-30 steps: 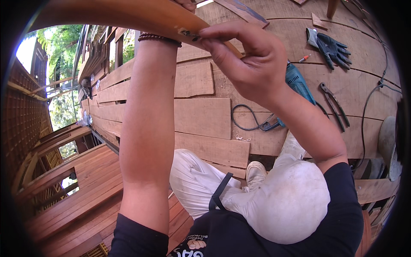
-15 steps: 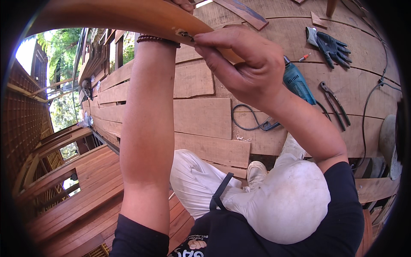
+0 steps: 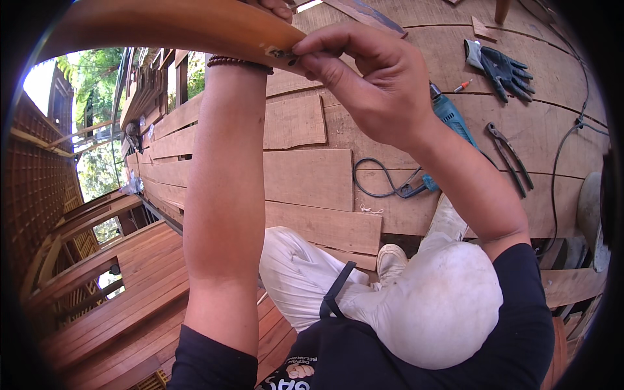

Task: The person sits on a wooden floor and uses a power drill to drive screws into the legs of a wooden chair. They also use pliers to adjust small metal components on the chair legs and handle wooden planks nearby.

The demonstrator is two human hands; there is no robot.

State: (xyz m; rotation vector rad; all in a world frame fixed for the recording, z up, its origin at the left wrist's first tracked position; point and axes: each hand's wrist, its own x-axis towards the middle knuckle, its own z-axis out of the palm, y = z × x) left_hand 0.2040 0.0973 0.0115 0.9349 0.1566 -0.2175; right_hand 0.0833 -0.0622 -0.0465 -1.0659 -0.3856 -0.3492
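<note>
The right hand (image 3: pixel 383 84) pinches something tiny at the end of a curved wooden plank (image 3: pixel 175 26). The left hand (image 3: pixel 276 8) grips the plank's top edge, mostly hidden behind it. Below the plank, on the wood floor (image 3: pixel 305 175), lie a blue drill (image 3: pixel 452 120), pliers (image 3: pixel 510 156) and dark gloves (image 3: pixel 500 65).
</note>
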